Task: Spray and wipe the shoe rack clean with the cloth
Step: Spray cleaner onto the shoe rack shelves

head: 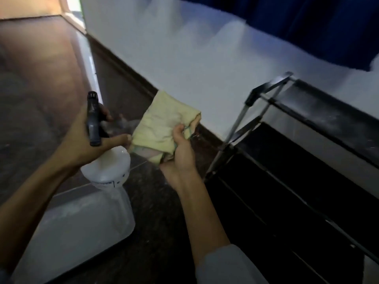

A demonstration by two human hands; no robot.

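Spray bottle (106, 167) aimed at yellow cloth (162, 128), shoe rack (307, 140) just right of hands

Left hand (82, 140) gripping trigger head; right hand (182, 148) pinching bunched cloth between both hands. Soft, light, probably limp once damp; best held wadded in the palm

This looks like a home, likely a hallway or entry. A black shoe rack (303, 160) with metal rails stands against a white wall (184, 58). Dark polished floor tiles (51, 78) stretch away from the rack, and a blue curtain (317, 23) hangs above it.
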